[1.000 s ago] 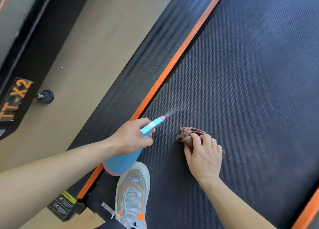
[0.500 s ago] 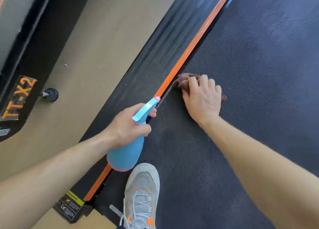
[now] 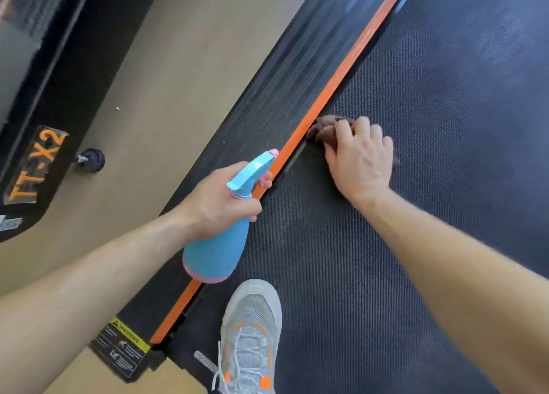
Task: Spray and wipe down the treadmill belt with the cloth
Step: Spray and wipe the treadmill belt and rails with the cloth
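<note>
The brown cloth [image 3: 325,129] is bunched at the belt's [image 3: 445,126] left edge, hard against the orange strip [image 3: 350,70], seemingly so the seam gets wiped. It is pressed flat under the right hand [image 3: 361,159], fingers curled over it in a downward grip. At about eight o'clock from the cloth, the blue spray bottle [image 3: 221,242] is gripped by the left hand [image 3: 219,203], nozzle aimed toward one o'clock, presumably kept ready for more spraying. A grey shoe [image 3: 252,334] is planted on the belt at six o'clock.

My right hand [image 3: 361,159] pressing a brown cloth [image 3: 322,128] flat on the treadmill belt [image 3: 430,96] beside the orange stripe [image 3: 341,76], my left hand [image 3: 218,202] gripping a blue spray bottle [image 3: 221,245], grey sneaker [image 3: 251,334] below.
</note>
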The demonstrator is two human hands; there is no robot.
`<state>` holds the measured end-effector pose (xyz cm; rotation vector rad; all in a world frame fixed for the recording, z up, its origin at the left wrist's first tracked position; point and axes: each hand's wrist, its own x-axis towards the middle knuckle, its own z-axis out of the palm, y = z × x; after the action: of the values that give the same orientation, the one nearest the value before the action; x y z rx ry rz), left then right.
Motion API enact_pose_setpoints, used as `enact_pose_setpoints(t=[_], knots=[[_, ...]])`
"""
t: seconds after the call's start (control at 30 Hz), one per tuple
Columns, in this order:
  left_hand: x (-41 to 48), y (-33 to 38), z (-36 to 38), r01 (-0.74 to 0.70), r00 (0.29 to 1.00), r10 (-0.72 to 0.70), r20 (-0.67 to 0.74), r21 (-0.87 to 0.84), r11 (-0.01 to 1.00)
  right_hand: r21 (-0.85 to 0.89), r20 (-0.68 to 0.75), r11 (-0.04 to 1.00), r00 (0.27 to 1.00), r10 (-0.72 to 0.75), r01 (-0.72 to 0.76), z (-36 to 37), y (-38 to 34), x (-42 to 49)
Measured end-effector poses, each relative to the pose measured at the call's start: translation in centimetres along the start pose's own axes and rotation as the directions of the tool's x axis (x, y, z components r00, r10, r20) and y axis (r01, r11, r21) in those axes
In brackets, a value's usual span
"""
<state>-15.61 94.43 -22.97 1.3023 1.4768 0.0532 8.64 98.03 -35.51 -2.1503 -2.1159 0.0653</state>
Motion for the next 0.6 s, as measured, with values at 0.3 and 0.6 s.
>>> enact_pose_setpoints(t=[0.3,0.6], knots=[[0.9,1.5,0.2,0.018,1.0,-0.018,0.0,0.045,0.999,0.073,0.11,0.855,0.848,-0.519,0.514,0.2,-1.4,-5.9],[1.5,1.9,-0.9,0.029,0.999,-0.028,-0.017,0.028,0.999,0.078,0.044,0.99,0.992,-0.117,0.114,0.1,-3.7,-6.4]])
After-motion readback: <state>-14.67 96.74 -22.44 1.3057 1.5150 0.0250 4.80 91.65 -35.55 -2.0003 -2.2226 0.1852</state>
